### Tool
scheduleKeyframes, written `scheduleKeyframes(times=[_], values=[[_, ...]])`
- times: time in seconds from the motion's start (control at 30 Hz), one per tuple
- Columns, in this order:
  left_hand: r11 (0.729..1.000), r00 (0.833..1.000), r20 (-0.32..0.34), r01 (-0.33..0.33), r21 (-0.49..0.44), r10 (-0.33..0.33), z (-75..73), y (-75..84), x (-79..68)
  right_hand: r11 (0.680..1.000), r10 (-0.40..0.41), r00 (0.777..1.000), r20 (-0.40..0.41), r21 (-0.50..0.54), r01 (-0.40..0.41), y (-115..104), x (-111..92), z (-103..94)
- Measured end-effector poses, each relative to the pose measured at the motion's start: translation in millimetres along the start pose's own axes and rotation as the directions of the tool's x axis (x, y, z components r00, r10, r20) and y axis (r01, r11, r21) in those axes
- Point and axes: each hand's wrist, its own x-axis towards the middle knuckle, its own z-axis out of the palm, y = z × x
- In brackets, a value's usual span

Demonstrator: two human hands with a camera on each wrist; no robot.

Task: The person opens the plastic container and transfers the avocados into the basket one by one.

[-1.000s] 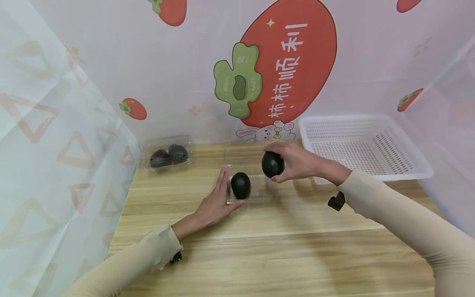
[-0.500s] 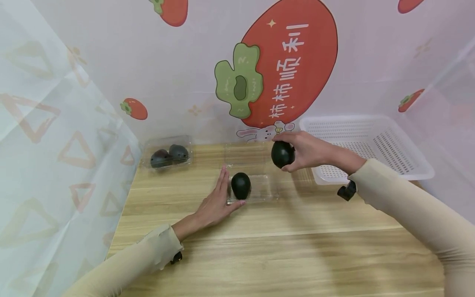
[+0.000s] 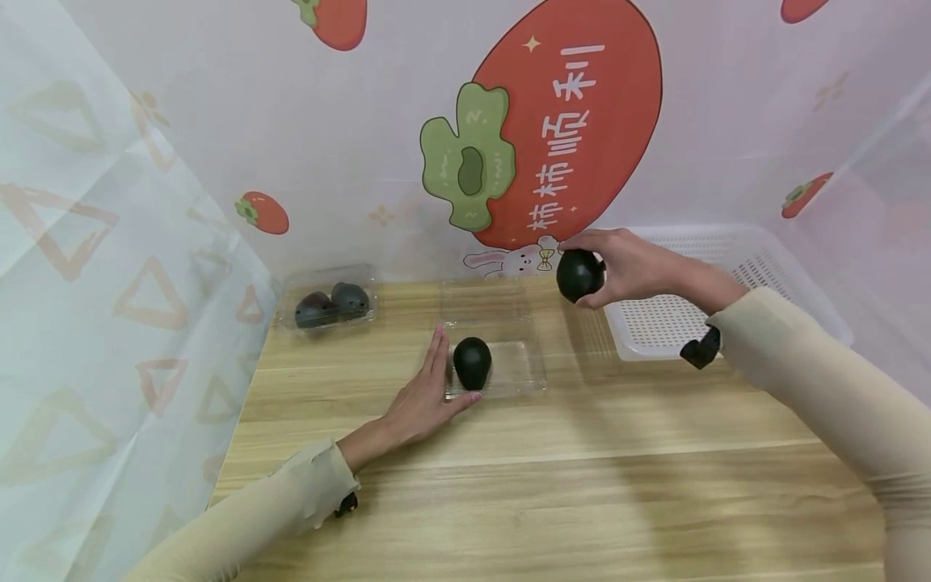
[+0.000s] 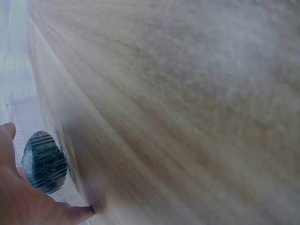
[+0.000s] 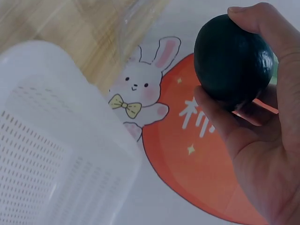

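My right hand [image 3: 633, 263] grips a dark green avocado [image 3: 579, 276] between thumb and fingers, raised beside the basket's left end. The right wrist view shows that avocado [image 5: 229, 61] from close by. Another avocado [image 3: 473, 364] sits in the left half of a clear plastic box [image 3: 518, 370]; the right half holds nothing. My left hand [image 3: 418, 404] rests at the box's left end, fingers straight along that end and thumb stretched along the front side. In the left wrist view, the boxed avocado [image 4: 43, 164] shows through the ridged clear wall.
The box's clear lid [image 3: 483, 301] lies behind it, laid back toward the wall. A white perforated basket [image 3: 658, 327] stands at the back right. At the back left is another clear box [image 3: 291, 283] with two dark avocados [image 3: 330, 307]. A printed backdrop [image 3: 393, 97] rises behind the table.
My right hand has moved from above the box's right half back and to the right, toward the basket, with the avocado in its grip. My left hand has stayed in place.
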Motion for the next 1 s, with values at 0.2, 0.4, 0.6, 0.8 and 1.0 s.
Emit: scheduleKeyframes(times=[0.2, 0.4, 0.6, 0.8, 1.0], values=[[1.0, 1.0, -0.001, -0.003, 0.007, 0.003, -0.1, -0.9, 0.3, 1.0, 0.012, 1.0, 0.004, 0.016, -0.012, 9.4, 0.2, -9.2], [1.0, 1.0, -0.004, -0.005, -0.001, 0.005, -0.7, -0.5, -0.1, 0.999, 0.046, 0.999, 0.008, 0.003, -0.046, 19.9, -1.9, -21.5], [1.0, 1.0, -0.003, 0.0, 0.001, 0.0, -0.4, -0.3, 0.7, 0.994, 0.109, 0.994, 0.002, -0.024, -0.109, 32.8, -7.0, -29.9], [1.0, 1.0, -0.004, 0.006, 0.012, -0.006, 0.0, -0.3, 1.2, 0.982, 0.186, 0.983, 0.007, -0.018, -0.186, 45.4, -12.3, -38.7], [1.0, 1.0, -0.01, 0.005, 0.003, -0.005, 0.9, -1.0, 1.7, 0.973, 0.23, 0.973, 0.005, -0.035, -0.23, 62.2, -16.8, -44.2]])
